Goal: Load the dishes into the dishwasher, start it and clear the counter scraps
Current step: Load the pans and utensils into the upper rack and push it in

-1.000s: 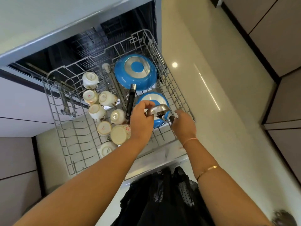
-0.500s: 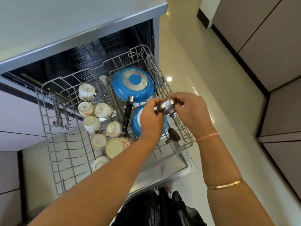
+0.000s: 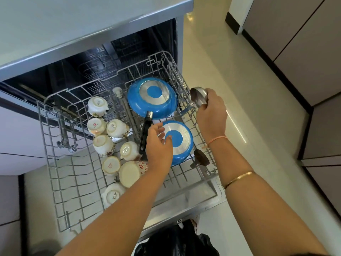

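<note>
The dishwasher's wire rack (image 3: 60,182) is pulled out over the open door (image 3: 186,206). Two blue pans lie upside down in it: a large pan (image 3: 153,97) at the back and a smaller pan (image 3: 180,139) in front. Several cream cups (image 3: 103,145) sit upturned to the left. My left hand (image 3: 158,145) hovers with fingers spread at the smaller pan's left rim, beside the large pan's black handle (image 3: 144,133). My right hand (image 3: 210,111) grips a small steel ladle (image 3: 198,96) above the rack's right edge.
The grey counter (image 3: 73,24) overhangs the dishwasher opening. A dark brown handle (image 3: 201,157) rests at the rack's front right. Pale floor (image 3: 239,89) runs along the right, bounded by beige cabinets (image 3: 304,43). Dark clothing shows at the bottom.
My right hand carried the steel ladle rightward away from my left hand, to the rack's right edge. My left hand let go and dropped toward the smaller pan. The view tilted up.
</note>
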Demonstrator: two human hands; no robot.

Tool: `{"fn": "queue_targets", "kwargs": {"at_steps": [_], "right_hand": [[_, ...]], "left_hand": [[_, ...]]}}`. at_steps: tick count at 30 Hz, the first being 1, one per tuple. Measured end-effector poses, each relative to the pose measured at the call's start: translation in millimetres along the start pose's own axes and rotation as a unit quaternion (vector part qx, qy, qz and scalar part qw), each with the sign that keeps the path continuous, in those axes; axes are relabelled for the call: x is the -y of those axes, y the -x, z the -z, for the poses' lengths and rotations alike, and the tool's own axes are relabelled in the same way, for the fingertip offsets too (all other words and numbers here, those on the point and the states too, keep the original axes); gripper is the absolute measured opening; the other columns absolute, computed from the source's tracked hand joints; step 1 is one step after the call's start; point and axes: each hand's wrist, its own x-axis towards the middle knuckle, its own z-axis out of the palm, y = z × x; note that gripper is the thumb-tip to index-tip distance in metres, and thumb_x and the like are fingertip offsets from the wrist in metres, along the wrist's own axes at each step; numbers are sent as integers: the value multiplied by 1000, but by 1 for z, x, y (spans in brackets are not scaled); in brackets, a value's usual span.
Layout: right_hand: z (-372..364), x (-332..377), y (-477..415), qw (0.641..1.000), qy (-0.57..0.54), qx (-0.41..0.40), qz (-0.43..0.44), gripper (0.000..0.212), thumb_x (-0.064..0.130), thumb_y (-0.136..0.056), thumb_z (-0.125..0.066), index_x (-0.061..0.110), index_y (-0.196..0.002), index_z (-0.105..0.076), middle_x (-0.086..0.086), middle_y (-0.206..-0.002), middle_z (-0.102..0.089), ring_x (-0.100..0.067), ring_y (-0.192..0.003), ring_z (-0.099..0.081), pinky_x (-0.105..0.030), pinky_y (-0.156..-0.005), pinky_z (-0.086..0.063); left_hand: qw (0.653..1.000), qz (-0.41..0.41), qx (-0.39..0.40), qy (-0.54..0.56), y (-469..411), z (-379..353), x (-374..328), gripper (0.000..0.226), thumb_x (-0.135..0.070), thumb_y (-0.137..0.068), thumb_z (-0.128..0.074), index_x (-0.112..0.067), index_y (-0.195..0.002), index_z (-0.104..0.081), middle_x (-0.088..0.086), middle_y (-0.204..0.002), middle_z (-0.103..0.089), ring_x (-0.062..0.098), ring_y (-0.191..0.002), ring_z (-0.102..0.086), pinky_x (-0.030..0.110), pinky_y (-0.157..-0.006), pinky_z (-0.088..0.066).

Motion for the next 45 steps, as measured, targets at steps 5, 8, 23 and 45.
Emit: {"fn": "queue_targets", "kwargs": {"at_steps": [5,8,23,45], "right_hand": [[-32,-1,3,996,38,79,-20,49,-3,-88,-42,10,-134,-43,-14,-116,-45,-28,-77,-49,-25,-68,-33],[-47,0,3,992,55,108,-24,40,-5,-87,-40,5,-125,-45,-18,-116,-43,-33,-74,-52,-29,-64,-32],[-82,-2,-27,906,246,344,-25,27,4,-91,-50,-3,-115,-57,-19,-120,-59,-33,-111,-56,-35,-87,-46],[-23,30,87,978,21,205,34,34,12,-98,-36,-4,-76,-56,-16,-75,-55,-22,-68,-47,-29,-58,-29]], "left_hand": [[1000,14,-6,10,1,1,4,35,0,-90,-54,-17,-119,-48,-4,-112,-53,9,-107,-54,20,-91,-44],[1000,17,-9,25,2,4,8,33,1,-90,-53,-20,-114,-48,-3,-113,-53,10,-107,-54,20,-92,-45],[998,24,-4,49,3,18,26,30,4,-90,-49,-21,-108,-49,0,-117,-53,13,-110,-54,21,-94,-45],[997,-9,-66,-38,36,79,-28,22,-3,-90,-50,-21,-102,-50,-3,-108,-55,12,-100,-52,24,-81,-41]]}}
